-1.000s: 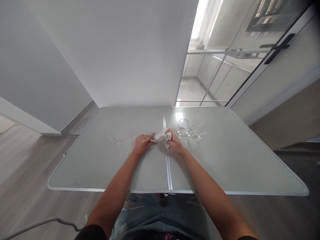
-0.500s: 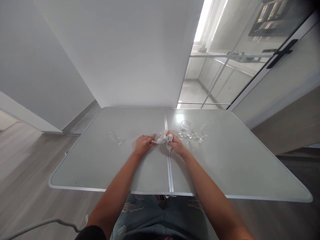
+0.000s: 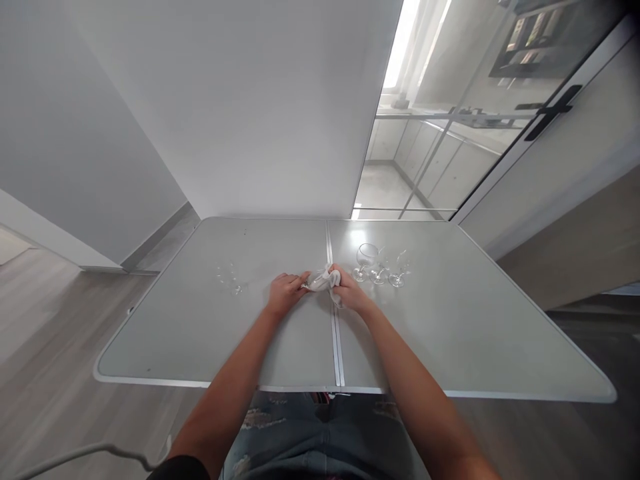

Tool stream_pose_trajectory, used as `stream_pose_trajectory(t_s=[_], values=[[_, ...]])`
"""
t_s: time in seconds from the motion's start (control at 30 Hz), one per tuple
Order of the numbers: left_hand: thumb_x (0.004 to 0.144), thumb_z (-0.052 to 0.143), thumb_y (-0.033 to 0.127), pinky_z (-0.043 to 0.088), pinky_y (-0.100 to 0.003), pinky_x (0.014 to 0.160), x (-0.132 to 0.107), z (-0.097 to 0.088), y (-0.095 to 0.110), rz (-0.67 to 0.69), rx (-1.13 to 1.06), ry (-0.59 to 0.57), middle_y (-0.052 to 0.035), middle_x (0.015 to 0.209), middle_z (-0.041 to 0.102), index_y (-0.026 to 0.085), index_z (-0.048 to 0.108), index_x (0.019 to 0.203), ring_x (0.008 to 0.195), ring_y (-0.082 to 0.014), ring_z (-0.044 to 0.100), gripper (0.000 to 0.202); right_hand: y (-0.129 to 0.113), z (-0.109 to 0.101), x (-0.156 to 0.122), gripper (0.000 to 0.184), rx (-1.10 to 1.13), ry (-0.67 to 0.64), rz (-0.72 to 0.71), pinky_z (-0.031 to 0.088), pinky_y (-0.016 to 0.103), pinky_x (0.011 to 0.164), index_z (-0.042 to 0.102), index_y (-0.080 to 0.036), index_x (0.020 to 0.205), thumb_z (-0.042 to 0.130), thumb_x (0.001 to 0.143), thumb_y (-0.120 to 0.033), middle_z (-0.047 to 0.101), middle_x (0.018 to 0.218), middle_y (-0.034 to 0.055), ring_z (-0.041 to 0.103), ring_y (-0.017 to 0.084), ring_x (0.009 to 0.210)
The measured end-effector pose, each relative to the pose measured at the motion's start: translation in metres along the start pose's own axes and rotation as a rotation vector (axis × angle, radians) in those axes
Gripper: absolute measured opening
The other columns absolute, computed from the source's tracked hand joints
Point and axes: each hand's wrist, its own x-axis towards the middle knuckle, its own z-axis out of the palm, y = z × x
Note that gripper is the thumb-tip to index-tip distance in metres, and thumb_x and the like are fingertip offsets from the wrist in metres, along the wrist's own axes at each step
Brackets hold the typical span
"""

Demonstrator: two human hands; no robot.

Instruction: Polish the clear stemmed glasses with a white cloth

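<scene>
My left hand (image 3: 285, 292) and my right hand (image 3: 349, 291) meet at the middle of a grey folding table (image 3: 450, 333). Between them lies a small clear glass (image 3: 316, 283), partly wrapped in a white cloth (image 3: 332, 283). The left hand's fingers are closed on the glass's near end. The right hand is closed round the cloth against the glass. Just right of my right hand stand three stemmed glasses (image 3: 379, 265) in a row. Left of my left hand, another clear glass (image 3: 231, 279) stands on the table.
A metal seam (image 3: 334, 333) runs down the table's middle. A white wall stands behind the table, with a glass door (image 3: 450, 133) at the back right. Wood floor lies on both sides. A grey cable (image 3: 75, 453) shows at the bottom left.
Both hands stay on the glass and cloth at the table's middle. The cloth is bunched smaller under my right hand, showing more of the glass. The camera has shifted slightly.
</scene>
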Motion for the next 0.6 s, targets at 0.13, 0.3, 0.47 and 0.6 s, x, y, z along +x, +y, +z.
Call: stream_pose_trajectory(t_s=[0.13, 0.3, 0.47, 0.6], values=[[0.096, 0.063, 0.050, 0.042, -0.029, 0.068, 0.001, 0.002, 0.002, 0.004, -0.020, 0.002, -0.0039, 0.072, 0.073, 0.021, 0.071, 0.123, 0.066, -0.0162, 0.065, 0.040, -0.007, -0.001, -0.007, 0.023, 0.162, 0.071, -0.016, 0.032, 0.028, 0.062, 0.040, -0.025, 0.084, 0.052, 0.067, -0.015, 0.039, 0.076, -0.0040, 0.038, 0.015, 0.068], [0.096, 0.062, 0.052, 0.042, -0.030, 0.065, 0.001, 0.003, 0.004, 0.036, -0.017, -0.025, -0.0043, 0.069, 0.072, 0.021, 0.070, 0.124, 0.063, -0.0170, 0.065, 0.043, -0.002, 0.002, -0.010, 0.020, -0.166, 0.057, -0.091, 0.033, 0.030, 0.067, 0.044, -0.025, 0.091, 0.051, 0.077, -0.013, 0.045, 0.079, -0.0024, 0.040, 0.017, 0.071], [0.095, 0.063, 0.051, 0.044, -0.031, 0.067, 0.001, 0.000, 0.005, -0.001, -0.030, -0.067, -0.0059, 0.075, 0.075, 0.022, 0.070, 0.125, 0.066, -0.0181, 0.067, 0.042, -0.001, 0.006, -0.002, 0.021, -0.137, 0.052, -0.061, 0.035, 0.030, 0.068, 0.045, -0.025, 0.092, 0.050, 0.076, -0.013, 0.049, 0.080, -0.0017, 0.044, 0.018, 0.074], [0.096, 0.062, 0.050, 0.044, -0.030, 0.069, 0.002, 0.000, 0.004, -0.015, -0.062, -0.052, -0.0047, 0.075, 0.075, 0.022, 0.070, 0.123, 0.067, -0.0171, 0.067, 0.040, -0.011, 0.004, -0.002, 0.024, 0.100, 0.046, 0.021, 0.032, 0.028, 0.061, 0.042, -0.025, 0.085, 0.049, 0.065, -0.013, 0.042, 0.074, -0.0032, 0.039, 0.016, 0.068]])
